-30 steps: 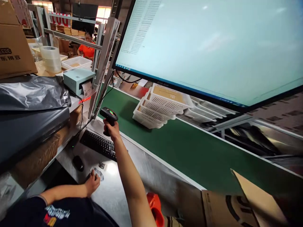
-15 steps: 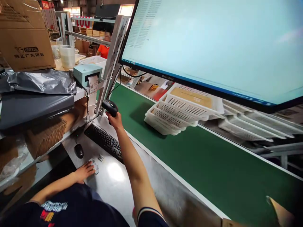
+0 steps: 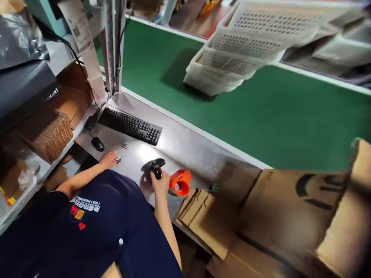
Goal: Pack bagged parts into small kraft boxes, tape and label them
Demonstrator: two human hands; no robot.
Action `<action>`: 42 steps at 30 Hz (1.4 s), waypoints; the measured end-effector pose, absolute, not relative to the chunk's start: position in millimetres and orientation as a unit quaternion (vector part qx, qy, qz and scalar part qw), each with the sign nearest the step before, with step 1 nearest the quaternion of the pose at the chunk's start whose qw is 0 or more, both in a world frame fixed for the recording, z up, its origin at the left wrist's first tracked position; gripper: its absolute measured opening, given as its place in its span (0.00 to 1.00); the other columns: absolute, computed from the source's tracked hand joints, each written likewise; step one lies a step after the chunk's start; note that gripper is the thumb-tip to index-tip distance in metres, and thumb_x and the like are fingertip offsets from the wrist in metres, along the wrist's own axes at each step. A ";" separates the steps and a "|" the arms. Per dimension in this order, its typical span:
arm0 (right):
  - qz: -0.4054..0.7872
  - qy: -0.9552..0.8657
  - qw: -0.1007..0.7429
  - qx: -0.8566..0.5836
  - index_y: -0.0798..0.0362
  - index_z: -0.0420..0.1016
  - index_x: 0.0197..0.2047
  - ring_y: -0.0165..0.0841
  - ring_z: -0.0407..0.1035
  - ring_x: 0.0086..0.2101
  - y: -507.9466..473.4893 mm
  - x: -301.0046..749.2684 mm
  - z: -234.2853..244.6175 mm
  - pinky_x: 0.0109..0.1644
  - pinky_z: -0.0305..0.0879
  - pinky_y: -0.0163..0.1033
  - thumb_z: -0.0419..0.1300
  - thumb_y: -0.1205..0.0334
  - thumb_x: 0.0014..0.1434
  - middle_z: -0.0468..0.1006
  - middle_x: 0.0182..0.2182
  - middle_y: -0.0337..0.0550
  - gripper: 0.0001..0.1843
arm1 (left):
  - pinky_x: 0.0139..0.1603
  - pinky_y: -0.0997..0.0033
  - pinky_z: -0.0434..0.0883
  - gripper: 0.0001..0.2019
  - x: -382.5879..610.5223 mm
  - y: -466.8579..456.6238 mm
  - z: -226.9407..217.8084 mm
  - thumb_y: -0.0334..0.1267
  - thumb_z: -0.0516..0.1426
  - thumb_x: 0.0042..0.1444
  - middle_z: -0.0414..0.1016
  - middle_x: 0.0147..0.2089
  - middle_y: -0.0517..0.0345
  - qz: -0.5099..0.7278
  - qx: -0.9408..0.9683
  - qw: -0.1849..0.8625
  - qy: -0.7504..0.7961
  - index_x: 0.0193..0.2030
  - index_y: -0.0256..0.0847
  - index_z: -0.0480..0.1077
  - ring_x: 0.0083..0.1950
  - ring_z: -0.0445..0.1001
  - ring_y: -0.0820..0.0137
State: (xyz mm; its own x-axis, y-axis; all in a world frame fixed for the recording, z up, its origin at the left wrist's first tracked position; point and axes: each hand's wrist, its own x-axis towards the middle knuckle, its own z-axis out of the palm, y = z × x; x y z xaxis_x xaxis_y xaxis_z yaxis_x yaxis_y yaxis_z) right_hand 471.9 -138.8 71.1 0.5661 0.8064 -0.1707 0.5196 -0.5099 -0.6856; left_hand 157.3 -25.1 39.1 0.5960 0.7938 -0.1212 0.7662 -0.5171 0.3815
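A black handheld barcode scanner with a small green light is in my right hand, fingers wrapped round its handle. Just right of that hand, an orange tape dispenser rests on the metal worktop. My left hand is low on the worktop, its fingers bent over a small clear packet, mostly hidden beneath them. Beyond it lies another small packet. A black mouse and keyboard are farther back.
A green conveyor belt runs behind the worktop, carrying stacked white perforated baskets. Cardboard boxes crowd the right front. Folded cartons fill a shelf at left. A paper label strip hangs near a metal post.
My right hand has brought the scanner back from above the keyboard's far end to beside the orange dispenser. The view has tilted downward, and the monitor is out of sight.
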 end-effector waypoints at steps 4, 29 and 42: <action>0.232 -0.380 0.210 -0.870 0.56 0.71 0.64 0.54 0.71 0.55 -172.8 451.8 52.8 0.59 0.68 0.59 0.57 0.51 0.59 0.73 0.57 0.62 0.33 | 0.58 0.56 0.70 0.10 165.5 -5.9 41.4 0.36 0.58 0.66 0.80 0.48 0.45 0.026 0.881 0.183 0.435 0.49 0.40 0.79 0.54 0.73 0.56; 0.438 -0.188 0.646 -0.597 0.49 0.79 0.40 0.36 0.77 0.35 -88.8 370.8 144.4 0.47 0.78 0.47 0.75 0.49 0.47 0.82 0.34 0.40 0.21 | 0.55 0.57 0.77 0.22 231.6 23.6 141.6 0.47 0.68 0.54 0.82 0.55 0.46 0.237 0.572 0.723 0.307 0.54 0.41 0.77 0.52 0.81 0.61; 0.494 -0.254 0.569 -0.606 0.49 0.79 0.37 0.36 0.77 0.29 -103.8 373.9 157.9 0.38 0.78 0.45 0.73 0.45 0.51 0.82 0.29 0.40 0.18 | 0.40 0.65 0.78 0.24 222.4 17.8 172.5 0.52 0.76 0.40 0.83 0.35 0.54 0.132 0.467 0.797 0.359 0.38 0.36 0.82 0.35 0.80 0.68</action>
State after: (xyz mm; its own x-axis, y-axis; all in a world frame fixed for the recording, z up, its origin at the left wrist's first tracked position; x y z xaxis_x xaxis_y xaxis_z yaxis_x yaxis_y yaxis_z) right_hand 373.9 -103.8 157.9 0.3823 0.8707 -0.3093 -0.2551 -0.2223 -0.9410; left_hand 222.4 17.8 172.5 0.7067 0.5462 -0.4497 0.1250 0.5292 0.8393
